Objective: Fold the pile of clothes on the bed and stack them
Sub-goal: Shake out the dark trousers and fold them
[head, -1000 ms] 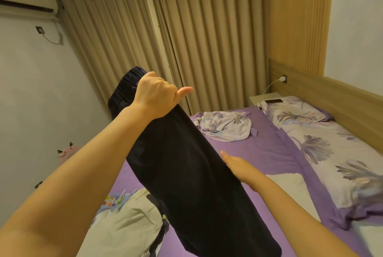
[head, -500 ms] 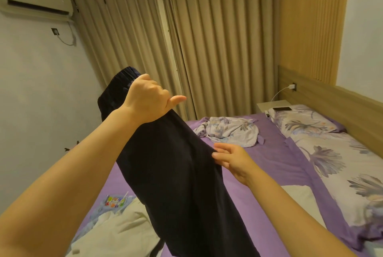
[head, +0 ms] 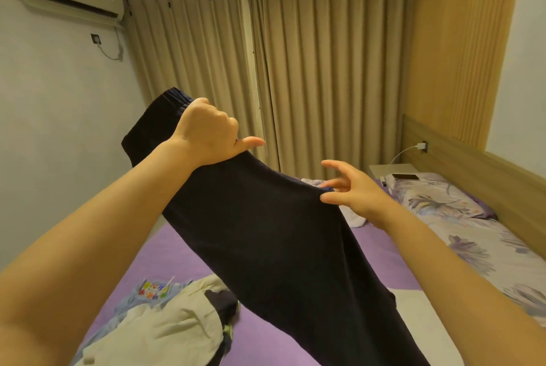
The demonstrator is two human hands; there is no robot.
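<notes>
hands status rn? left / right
Left hand: closed, gripping the dark pants near the waistband, held up.
Right hand: fingers spread, thumb and fingertips at the pants' edge; a pinch cannot be told.

This is a bedroom in a home. A bed [head: 189, 250] with a purple sheet fills the lower part of the view, and a pillow [head: 437, 200] in a floral case lies at its head against a wooden headboard [head: 472, 165]. Loose clothes [head: 165, 321] lie crumpled on the sheet. Long beige curtains [head: 310, 70] hang pleated from ceiling to floor across the far wall. A wall-mounted air conditioner [head: 74, 2] sits high on the left wall. Beside the bed stands a small white bedside table [head: 393, 169], and a phone [head: 406, 177] lies by the pillow, with a charger [head: 421, 146] plugged into a socket in the headboard above it.
</notes>
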